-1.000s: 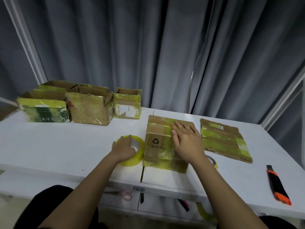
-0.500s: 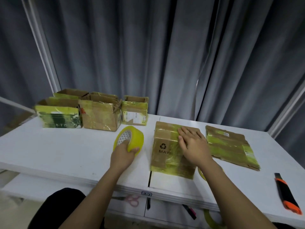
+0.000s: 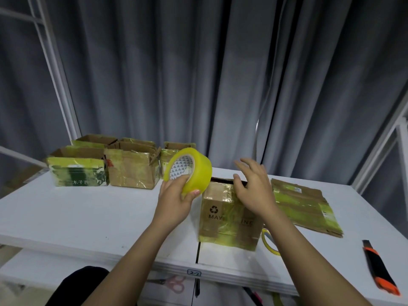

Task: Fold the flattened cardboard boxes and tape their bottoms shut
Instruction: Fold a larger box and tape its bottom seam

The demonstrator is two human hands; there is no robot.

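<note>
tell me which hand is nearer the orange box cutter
Right. The right hand hovers over the folded box, left of the box cutter; the left hand, holding the tape roll, is farther left.

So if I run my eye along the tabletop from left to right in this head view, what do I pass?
Open boxes at the back left → tape roll held in the left hand → box being worked on → flattened cardboard → orange and black utility knife.

Taped brown box (image 3: 223,217) lies on table beside flattened boxes (image 3: 304,204).
</note>
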